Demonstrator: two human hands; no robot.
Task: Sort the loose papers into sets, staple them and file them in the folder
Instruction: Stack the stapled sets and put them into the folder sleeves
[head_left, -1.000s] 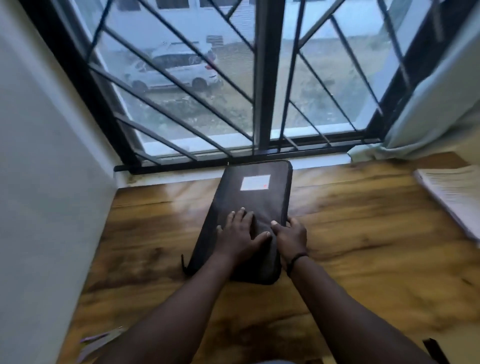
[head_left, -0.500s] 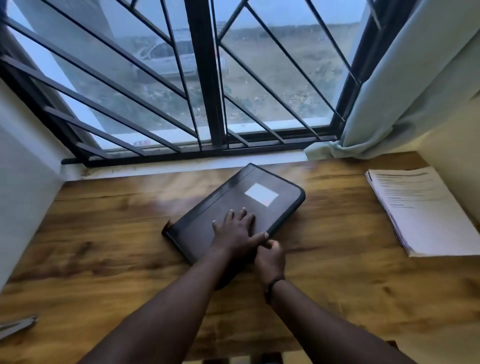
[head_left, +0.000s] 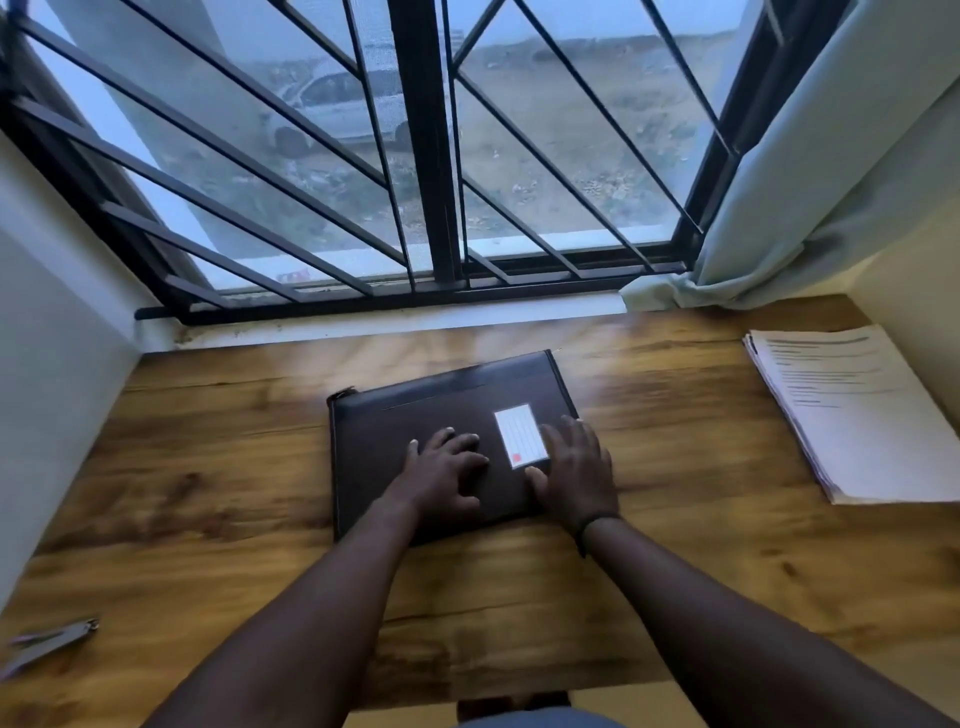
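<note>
1. Dark brown, flat, leather-look zip folder (head_left: 415, 415) lies closed in the middle of the wooden desk (head_left: 218, 467), its long axis running left to right and turned a little, so the far right corner sits nearer the window.
2. White rectangular label (head_left: 520, 435) sits on the cover toward the right end, between your two hands.
3. Your left hand (head_left: 441, 475) rests on the cover left of the label, fingers spread and lightly bent, pressing down and gripping nothing.
4. Your right hand (head_left: 574, 467) lies flat on the right end of the cover, fingers straight and reaching toward the right edge, also gripping nothing.
5. Judge the opening side before you lift: a small tab shows at the far left corner (likely the zip pull, though too blurred to be sure), so your left hand looks nearer to it.
6. White stack of printed papers (head_left: 857, 415) lies well apart at the right edge of the desk, long axis running away from you; your right hand is the nearer one for fetching it.
7. Grey metal stapler (head_left: 49, 644) lies at the near left corner, well apart from the folder, on your left hand's side.
8. Nothing looks sorted or stapled yet, so the task appears to be at its start.
</note>
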